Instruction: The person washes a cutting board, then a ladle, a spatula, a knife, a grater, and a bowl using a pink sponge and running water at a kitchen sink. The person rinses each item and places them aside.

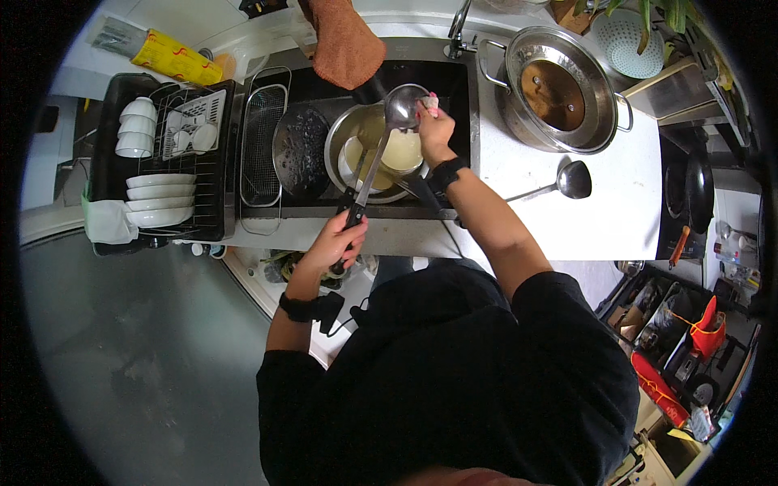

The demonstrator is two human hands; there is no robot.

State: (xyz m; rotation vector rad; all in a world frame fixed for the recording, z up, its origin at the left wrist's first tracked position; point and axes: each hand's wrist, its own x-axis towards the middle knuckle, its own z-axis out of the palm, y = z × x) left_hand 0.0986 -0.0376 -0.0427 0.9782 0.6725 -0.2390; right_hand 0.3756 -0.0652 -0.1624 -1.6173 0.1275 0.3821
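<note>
My left hand (335,242) grips the black handle of a steel ladle (401,104), which slants up and away over the sink. In my right hand (436,132) is a small pink-and-white scrubbing cloth or sponge (430,104), held at the rim of the ladle's bowl. Below the ladle, a round steel basin (331,159) stands in the black sink (471,91). Pale bowls (402,152) sit in the basin with cloudy liquid. Another black-handled utensil (345,199) leans out of the basin beside the ladle's handle, its far end hidden.
Left of the basin are a dark wet pan (299,152) and a wire mesh basket (264,146). A dish rack (228,170) holds white bowls and plates. A brown cloth (349,45) hangs over the sink's back. Right lie a steel pot (507,115) and a wok ladle (574,180).
</note>
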